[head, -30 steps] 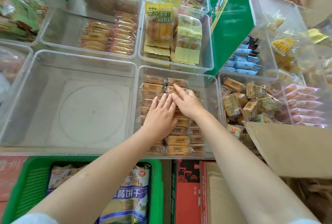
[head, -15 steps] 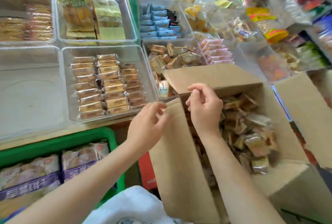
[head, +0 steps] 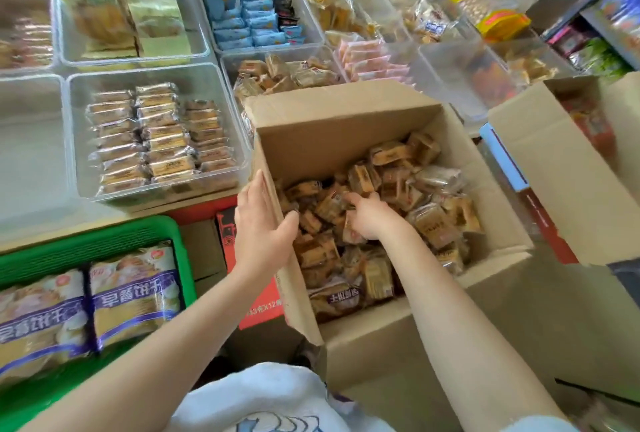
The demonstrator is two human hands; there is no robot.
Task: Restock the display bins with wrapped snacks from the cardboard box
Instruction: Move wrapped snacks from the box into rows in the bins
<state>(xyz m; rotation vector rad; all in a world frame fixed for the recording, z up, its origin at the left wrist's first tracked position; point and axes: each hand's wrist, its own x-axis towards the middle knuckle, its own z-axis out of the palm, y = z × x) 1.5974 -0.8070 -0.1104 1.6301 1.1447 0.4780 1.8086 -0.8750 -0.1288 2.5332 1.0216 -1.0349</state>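
The left hand (head: 262, 223) clasps the thin corrugated wall of the brown cardboard box (head: 346, 126), thumb inside, fingers flat outside. Just right of that grip, the right hand (head: 369, 215) is buried among crinkly, glossy tan wrapped snacks (head: 433, 220) heaped inside, fingers curled around some. Beyond the left hand, a clear rigid plastic display bin (head: 156, 75) holds neat rows.

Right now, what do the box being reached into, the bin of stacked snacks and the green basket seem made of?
Box: plain brown corrugated cardboard, matte, with creased flaps. Bin: clear rigid plastic, glossy; the snacks show through its walls. Green basket: probably moulded plastic, with a fine lattice rim.
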